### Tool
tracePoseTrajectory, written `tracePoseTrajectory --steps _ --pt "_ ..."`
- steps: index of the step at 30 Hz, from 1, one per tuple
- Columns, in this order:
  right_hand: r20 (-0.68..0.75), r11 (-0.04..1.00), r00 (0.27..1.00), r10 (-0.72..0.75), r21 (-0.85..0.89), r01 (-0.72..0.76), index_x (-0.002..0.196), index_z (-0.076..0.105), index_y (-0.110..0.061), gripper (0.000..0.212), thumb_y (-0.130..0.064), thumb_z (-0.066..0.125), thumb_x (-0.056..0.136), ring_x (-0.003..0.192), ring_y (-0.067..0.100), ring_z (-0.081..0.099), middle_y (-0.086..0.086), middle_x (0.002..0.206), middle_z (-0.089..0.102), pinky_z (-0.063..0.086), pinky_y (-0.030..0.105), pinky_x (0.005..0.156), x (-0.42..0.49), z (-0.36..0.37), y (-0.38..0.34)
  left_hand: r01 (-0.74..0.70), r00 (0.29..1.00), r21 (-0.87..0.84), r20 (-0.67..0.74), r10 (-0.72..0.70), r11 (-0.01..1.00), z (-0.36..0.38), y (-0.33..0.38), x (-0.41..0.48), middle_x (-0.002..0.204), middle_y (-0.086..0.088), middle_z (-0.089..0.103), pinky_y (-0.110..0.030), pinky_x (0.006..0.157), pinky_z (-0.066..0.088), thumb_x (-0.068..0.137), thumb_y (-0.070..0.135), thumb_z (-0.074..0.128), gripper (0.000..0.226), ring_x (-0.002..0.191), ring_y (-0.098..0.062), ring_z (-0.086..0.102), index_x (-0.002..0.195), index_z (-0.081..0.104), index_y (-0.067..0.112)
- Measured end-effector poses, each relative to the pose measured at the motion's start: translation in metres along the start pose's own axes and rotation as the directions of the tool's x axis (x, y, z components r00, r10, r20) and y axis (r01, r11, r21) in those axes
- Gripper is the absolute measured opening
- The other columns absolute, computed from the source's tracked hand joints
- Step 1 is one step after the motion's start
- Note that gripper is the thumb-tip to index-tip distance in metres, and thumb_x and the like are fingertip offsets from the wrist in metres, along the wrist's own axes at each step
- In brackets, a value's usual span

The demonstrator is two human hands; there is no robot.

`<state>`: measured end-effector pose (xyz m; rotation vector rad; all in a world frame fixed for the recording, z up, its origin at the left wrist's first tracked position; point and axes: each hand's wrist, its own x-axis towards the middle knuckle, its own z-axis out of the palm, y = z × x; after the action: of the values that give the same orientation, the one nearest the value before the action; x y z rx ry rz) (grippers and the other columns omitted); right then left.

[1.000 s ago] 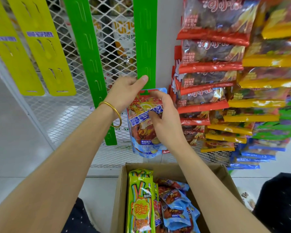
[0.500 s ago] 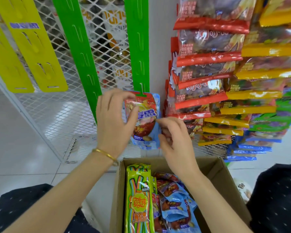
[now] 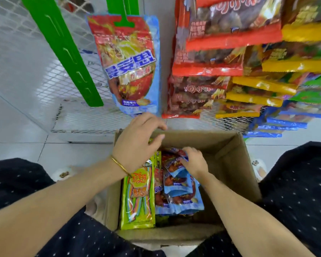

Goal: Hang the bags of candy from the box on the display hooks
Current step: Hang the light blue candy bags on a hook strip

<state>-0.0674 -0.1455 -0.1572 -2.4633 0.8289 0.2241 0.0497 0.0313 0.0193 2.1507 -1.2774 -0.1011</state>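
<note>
Box (image 3: 228,145) is sitting open; inside it, right hand (image 3: 195,162) is grasping the topmost blue-edged bag (image 3: 174,161). Left hand (image 3: 137,143) is hovering released above the box's far-left rim, holding nothing.

View: one head-worn wide-angle camera; straight lines bow toward the edges
Facing: forward and steeply down, over the person's lap
Near: cardboard box (image 3: 202,141) close beneath; left hand (image 3: 137,145) and right hand (image 3: 195,164), on a blue bag (image 3: 175,166), mid-frame
Far: green display strip (image 3: 63,51) along the top
</note>
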Motion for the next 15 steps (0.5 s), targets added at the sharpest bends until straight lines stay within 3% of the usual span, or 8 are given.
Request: tracePoseTrajectory --steps 4,8,12,15 --pt "-0.035 0.968 0.992 -0.118 -0.227 0.107 0.133 0.041 -0.019 0.043 -0.025 0.052 0.093 0.123 0.025 0.043 0.003 0.131 0.052 0.037 0.040 0.097 0.019 0.012 -0.005 0.047 0.999 0.005 0.028 -0.047 0.999 0.008 -0.010 0.000 0.095 0.004 0.056 -0.029 0.081 0.040 0.078 0.034 0.046 0.027 0.088 -0.017 0.053 0.094 0.062 0.021" --pt "-0.038 0.901 0.992 -0.123 -0.424 0.095 0.110 0.062 -0.022 0.021 -0.021 0.051 0.093 0.111 0.024 0.051 0.001 0.112 0.057 0.037 0.039 0.091 0.027 0.019 -0.002 0.039 0.997 0.003 0.068 -0.039 0.999 0.014 -0.017 -0.002 0.086 0.012 0.052 -0.011 0.075 0.032 0.080 0.035 0.044 0.025 0.082 -0.006 0.048 0.088 0.063 0.022" --pt "-0.187 0.948 0.969 -0.165 -0.301 0.103 0.099 0.067 -0.017 0.019 -0.016 0.049 0.092 0.102 0.025 0.054 0.002 0.102 0.059 0.041 0.037 0.084 0.020 0.004 0.000 0.188 0.967 -0.085 0.190 -0.169 0.979 0.019 -0.014 -0.004 0.087 0.010 0.057 -0.006 0.067 0.036 0.087 0.024 0.055 0.008 0.080 -0.006 0.055 0.088 0.063 0.022" --pt "-0.273 0.984 0.949 -0.158 0.030 0.173 0.091 0.068 -0.012 0.018 -0.021 0.053 0.093 0.086 0.017 0.055 -0.001 0.091 0.057 0.044 0.030 0.070 0.008 -0.025 -0.009 0.424 0.834 -0.081 0.423 -0.354 0.902 0.027 -0.015 -0.005 0.097 0.003 0.063 -0.022 0.076 0.047 0.092 0.032 0.050 0.012 0.091 -0.013 0.059 0.091 0.058 0.023"
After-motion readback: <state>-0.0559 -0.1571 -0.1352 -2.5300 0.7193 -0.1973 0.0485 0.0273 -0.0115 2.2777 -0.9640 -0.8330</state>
